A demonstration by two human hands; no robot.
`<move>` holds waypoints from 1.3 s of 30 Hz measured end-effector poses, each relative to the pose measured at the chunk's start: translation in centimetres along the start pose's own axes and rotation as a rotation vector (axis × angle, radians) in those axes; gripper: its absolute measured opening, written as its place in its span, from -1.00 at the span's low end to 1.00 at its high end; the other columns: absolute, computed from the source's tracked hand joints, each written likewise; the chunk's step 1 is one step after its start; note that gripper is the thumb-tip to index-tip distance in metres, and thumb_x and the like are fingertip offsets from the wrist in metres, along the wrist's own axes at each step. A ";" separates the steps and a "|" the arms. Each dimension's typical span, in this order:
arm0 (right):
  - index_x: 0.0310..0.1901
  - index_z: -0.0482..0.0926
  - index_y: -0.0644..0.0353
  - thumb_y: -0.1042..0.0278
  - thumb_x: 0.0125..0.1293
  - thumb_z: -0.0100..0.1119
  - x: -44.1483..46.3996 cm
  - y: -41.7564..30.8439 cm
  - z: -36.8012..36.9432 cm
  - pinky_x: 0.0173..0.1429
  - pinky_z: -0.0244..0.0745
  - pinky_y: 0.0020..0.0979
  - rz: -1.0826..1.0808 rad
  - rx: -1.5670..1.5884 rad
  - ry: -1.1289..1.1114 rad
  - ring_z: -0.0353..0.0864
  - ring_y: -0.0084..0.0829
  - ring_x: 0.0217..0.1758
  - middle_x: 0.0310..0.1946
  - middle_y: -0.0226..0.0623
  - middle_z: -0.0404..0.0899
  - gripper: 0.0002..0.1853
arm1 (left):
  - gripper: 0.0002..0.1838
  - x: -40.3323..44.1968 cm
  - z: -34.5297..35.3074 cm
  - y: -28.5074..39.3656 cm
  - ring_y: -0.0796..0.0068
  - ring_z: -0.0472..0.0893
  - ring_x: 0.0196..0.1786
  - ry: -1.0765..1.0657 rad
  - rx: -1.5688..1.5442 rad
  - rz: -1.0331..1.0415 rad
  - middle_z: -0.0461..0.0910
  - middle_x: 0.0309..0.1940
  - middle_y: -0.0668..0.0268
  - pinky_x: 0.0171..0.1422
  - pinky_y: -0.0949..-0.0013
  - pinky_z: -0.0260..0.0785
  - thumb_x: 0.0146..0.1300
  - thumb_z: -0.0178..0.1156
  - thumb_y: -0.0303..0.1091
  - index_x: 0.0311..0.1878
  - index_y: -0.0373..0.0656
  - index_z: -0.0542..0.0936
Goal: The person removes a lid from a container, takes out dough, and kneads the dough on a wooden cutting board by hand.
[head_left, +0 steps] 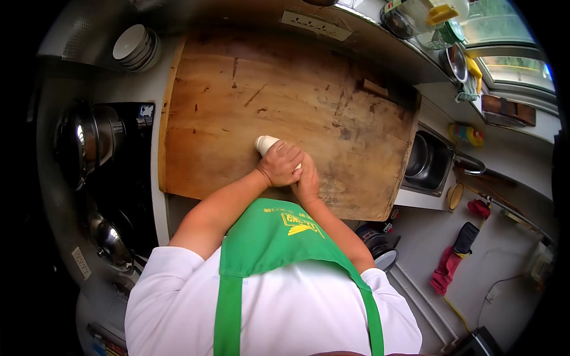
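Above the wooden board (219,124), the left hand (280,164) and right hand (307,181) meet, wrapped around pale dough (265,144); a sink (438,169) sits right of the board.

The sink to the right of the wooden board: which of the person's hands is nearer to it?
Right. The right hand is on the sink side, across part of the board; the left hand, on the pale dough, is farther left.

The hands (281,164) meet, left fingers (290,153) curled (both forearms (228,202) angling inward).
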State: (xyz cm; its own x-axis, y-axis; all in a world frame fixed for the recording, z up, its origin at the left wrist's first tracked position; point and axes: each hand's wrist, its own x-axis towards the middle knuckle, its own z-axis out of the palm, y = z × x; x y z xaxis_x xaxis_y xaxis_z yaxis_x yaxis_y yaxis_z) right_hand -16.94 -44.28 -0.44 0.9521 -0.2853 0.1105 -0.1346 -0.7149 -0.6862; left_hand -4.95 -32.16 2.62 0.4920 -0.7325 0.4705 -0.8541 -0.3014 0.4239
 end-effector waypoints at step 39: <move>0.21 0.55 0.06 0.41 0.21 0.33 5.2 -5.0 -2.4 0.18 0.56 -0.07 -0.159 -0.002 0.041 0.58 0.01 0.13 0.10 -0.20 0.61 -0.52 | -0.62 -0.6 -0.4 -0.3 -0.10 0.60 -0.02 0.141 -0.064 -0.378 0.62 -0.07 0.04 0.10 -0.03 0.46 0.41 0.01 -0.05 0.01 -0.16 0.56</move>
State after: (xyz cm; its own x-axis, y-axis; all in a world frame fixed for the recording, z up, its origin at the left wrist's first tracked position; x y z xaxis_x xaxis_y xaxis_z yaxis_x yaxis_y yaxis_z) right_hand -11.99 -43.72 5.34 0.9495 -0.1943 0.2464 0.0159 -0.7544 -0.6562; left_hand -4.92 -31.42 2.52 0.7917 -0.4847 0.3719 -0.5983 -0.4915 0.6328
